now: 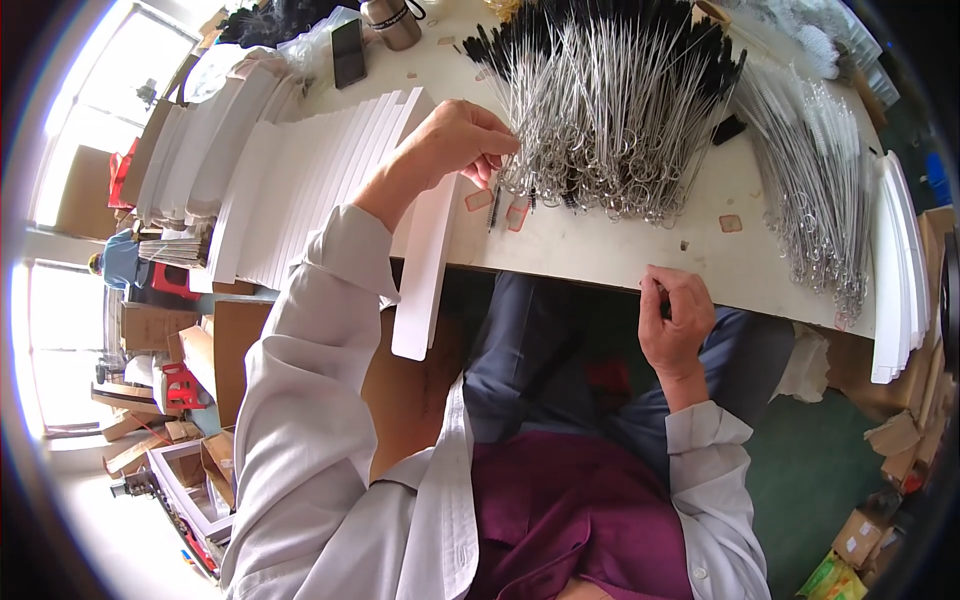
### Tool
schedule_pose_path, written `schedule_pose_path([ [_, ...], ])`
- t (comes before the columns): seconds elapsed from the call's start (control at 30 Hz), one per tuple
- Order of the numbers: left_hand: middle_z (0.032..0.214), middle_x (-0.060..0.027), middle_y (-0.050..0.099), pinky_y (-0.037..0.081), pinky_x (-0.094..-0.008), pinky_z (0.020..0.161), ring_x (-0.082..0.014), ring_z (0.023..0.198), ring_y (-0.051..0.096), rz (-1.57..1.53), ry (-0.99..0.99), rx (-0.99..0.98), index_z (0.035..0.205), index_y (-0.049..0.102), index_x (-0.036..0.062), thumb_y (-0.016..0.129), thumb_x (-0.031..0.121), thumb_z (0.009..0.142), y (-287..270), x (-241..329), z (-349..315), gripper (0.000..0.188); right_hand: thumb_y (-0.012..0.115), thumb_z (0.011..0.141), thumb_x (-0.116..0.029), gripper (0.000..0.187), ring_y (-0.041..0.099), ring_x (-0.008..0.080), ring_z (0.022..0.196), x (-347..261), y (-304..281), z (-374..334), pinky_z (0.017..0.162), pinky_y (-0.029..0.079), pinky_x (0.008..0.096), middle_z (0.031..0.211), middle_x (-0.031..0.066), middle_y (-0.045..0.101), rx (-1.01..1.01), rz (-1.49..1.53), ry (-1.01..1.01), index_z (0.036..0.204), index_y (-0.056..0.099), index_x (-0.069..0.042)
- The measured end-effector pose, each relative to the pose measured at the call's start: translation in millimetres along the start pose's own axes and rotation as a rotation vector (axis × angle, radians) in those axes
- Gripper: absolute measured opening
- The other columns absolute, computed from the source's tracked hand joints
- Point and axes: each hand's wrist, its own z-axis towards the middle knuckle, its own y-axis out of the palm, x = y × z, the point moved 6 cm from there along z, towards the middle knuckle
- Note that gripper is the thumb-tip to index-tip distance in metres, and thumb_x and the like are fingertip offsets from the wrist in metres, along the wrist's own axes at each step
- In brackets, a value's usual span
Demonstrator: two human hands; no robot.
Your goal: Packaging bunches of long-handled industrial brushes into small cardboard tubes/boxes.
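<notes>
My left hand reaches over the table with thumb and fingers pinched at the left edge of a big pile of wire-handled brushes. Their looped wire ends point toward me and their black bristles point away. What the pinch holds, if anything, is too small to make out. Just below that hand, a small thin dark brush is visible by the table. Close to the table's front edge, my right hand is curled with its fingers together, and nothing shows in it. A long white box juts over the edge under my left forearm.
Rows of long white boxes lie at the left. White-bristled wire brushes are heaped at the right, beside more white strips. A phone and a metal flask are at the back. Cardboard boxes stand at far left.
</notes>
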Motion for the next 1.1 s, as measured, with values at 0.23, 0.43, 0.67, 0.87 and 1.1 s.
schedule_pose_path([
  [0.23, 0.075, -0.0094, 0.069, 0.057, -0.0277, 0.055, -0.016, 0.055, 0.067, -0.253, -0.066, -0.099, 0.101, 0.073, -0.0048, 0.074, 0.012, 0.089, -7, -8, 3, 0.02, 0.072, 0.086, 0.0, 0.011, 0.066, 0.0274, 0.074, -1, 0, 0, 0.068, 0.053, 0.0366, 0.089, 0.0086, 0.071, -0.006, 0.0, 0.012, 0.096, 0.069, -0.004],
  [0.43, 0.077, -0.0107, 0.07, 0.058, -0.0277, 0.056, -0.0167, 0.059, 0.068, -0.302, -0.074, -0.169, 0.108, 0.072, -0.0074, 0.07, 0.006, 0.088, 1, -16, 4, 0.024, 0.072, 0.086, 0.0, 0.01, 0.065, 0.026, 0.073, -2, -2, 2, 0.067, 0.053, 0.0361, 0.088, 0.0086, 0.071, 0.009, 0.005, 0.027, 0.095, 0.07, -0.004],
  [0.67, 0.074, -0.0094, 0.069, 0.059, -0.0284, 0.058, -0.0148, 0.06, 0.068, -0.199, -0.037, -0.281, 0.107, 0.072, -0.008, 0.065, 0.006, 0.083, -6, -11, 9, 0.029, 0.073, 0.085, 0.001, 0.012, 0.065, 0.0254, 0.072, 1, 0, 1, 0.066, 0.053, 0.0354, 0.088, 0.0087, 0.072, 0.003, 0.008, 0.028, 0.096, 0.07, -0.004],
  [0.87, 0.071, -0.0084, 0.066, 0.058, -0.029, 0.058, -0.0151, 0.06, 0.067, -0.192, -0.06, -0.168, 0.102, 0.069, -0.0068, 0.063, 0.008, 0.082, -6, -15, 2, 0.025, 0.074, 0.085, -0.001, 0.014, 0.066, 0.0273, 0.075, -4, -2, 7, 0.068, 0.053, 0.0363, 0.09, 0.0094, 0.072, -0.044, 0.04, 0.052, 0.098, 0.071, -0.003],
  [1.1, 0.071, -0.0082, 0.065, 0.057, -0.0282, 0.055, -0.016, 0.059, 0.066, -0.216, -0.019, -0.215, 0.104, 0.07, -0.0079, 0.061, 0.011, 0.083, -7, -11, -1, 0.03, 0.076, 0.082, -0.006, 0.025, 0.066, 0.0326, 0.101, -56, 18, 69, 0.088, 0.054, 0.0416, 0.109, 0.0129, 0.07, -0.146, 0.023, -0.25, 0.107, 0.07, -0.002],
])
